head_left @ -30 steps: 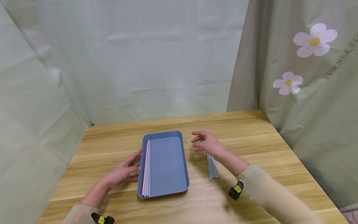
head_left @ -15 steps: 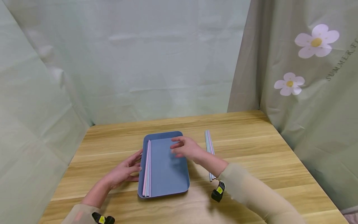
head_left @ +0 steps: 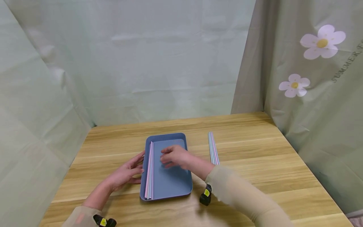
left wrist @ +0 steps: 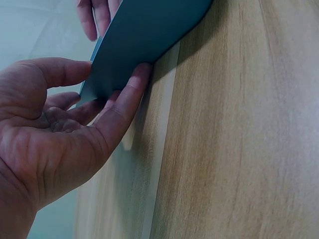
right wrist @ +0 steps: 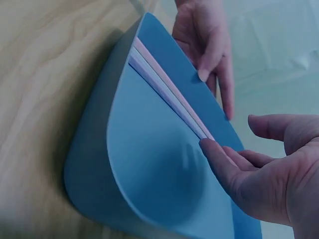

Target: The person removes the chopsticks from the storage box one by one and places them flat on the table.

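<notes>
A blue-grey rectangular tray lies on the wooden table. Along its left inner side runs a small bundle of thin pastel chopsticks, pink, bluish and lilac. My left hand rests against the tray's left outer wall, its fingertips touching the wall low down near the table. Over the middle of the tray hovers my right hand, thumb apart and fingers loosely bent, holding nothing. In the right wrist view, its fingertips overlap the near end of the chopsticks.
Right of the tray, a second bundle of pastel chopsticks lies on the table, its near end hidden behind the right sleeve. Pale curtains hang behind and at both sides of the table.
My right hand has moved left from above the chopsticks on the table to over the tray, coming nearer the bundle inside. My left hand and the tray have stayed in place.
</notes>
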Demonstrator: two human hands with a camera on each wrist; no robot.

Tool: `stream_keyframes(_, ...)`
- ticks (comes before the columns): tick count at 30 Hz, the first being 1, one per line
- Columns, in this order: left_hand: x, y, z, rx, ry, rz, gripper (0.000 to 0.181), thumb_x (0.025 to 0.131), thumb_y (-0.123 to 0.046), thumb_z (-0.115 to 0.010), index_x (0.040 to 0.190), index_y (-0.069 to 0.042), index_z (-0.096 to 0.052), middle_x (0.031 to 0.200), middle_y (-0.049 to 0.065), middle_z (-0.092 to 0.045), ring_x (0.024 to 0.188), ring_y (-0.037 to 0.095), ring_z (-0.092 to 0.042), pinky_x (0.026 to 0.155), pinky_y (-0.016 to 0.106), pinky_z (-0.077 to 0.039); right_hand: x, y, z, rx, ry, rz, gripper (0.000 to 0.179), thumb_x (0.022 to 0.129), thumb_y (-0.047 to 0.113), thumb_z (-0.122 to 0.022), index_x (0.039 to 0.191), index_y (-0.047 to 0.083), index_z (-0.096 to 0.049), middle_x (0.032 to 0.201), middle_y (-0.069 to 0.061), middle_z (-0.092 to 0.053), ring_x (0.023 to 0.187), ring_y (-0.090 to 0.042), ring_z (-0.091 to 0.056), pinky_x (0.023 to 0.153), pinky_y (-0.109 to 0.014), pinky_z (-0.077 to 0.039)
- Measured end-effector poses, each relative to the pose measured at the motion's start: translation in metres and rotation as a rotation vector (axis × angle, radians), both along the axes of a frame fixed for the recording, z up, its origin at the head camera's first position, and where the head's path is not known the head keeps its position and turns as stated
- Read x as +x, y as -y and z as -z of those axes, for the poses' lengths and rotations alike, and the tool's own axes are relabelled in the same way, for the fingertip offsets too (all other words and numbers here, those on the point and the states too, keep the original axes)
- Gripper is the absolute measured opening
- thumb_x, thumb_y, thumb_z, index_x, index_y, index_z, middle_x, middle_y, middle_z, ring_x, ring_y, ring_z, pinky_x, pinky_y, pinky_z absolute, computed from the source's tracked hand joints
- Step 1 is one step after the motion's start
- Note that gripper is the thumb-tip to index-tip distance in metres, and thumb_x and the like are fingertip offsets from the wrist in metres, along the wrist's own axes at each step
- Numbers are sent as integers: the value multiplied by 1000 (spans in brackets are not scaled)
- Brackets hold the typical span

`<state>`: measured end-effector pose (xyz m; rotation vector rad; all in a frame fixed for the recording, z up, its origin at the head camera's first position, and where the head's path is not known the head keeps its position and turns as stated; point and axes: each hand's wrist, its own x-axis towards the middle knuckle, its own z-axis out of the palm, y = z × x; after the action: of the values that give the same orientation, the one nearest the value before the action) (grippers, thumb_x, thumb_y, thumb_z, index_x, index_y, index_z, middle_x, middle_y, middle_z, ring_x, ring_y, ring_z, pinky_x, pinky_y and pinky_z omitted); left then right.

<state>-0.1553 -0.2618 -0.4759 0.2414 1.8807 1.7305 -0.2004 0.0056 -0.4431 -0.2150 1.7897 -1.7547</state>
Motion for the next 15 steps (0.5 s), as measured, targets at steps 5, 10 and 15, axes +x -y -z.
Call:
stream_keyframes(5, 0, 0, 0, 2, 7, -1, 81, 105, -6, -54, 166, -23, -3, 170, 19, 1, 147, 49, -23, 95, 55, -54, 4, 14, 4, 15, 64, 29, 47, 94, -2, -68, 137, -14, -54, 116, -24, -68, 110, -42, -68, 89, -51, -58)
stream_keyframes(10, -1, 0, 0, -2, 9, 0, 81, 105, -7, -54, 166, -23, -2, 170, 20, 2, 148, 49, -23, 94, 54, -54, 7, 22, 10, 44, 89, 34, 45, 95, -1, -67, 136, -14, -53, 110, -25, -69, 102, -40, -71, 83, -47, -60)
stream_keyframes(15, -1, 0, -1, 0, 12, 1, 82, 105, -7, -53, 166, -22, -2, 170, 20, 2, 149, 49, -21, 95, 55, -54, 5, 29, 14, 21, 146, 60, 43, 95, -2, -65, 135, -14, -53, 107, -26, -71, 99, -37, -72, 81, -45, -61)
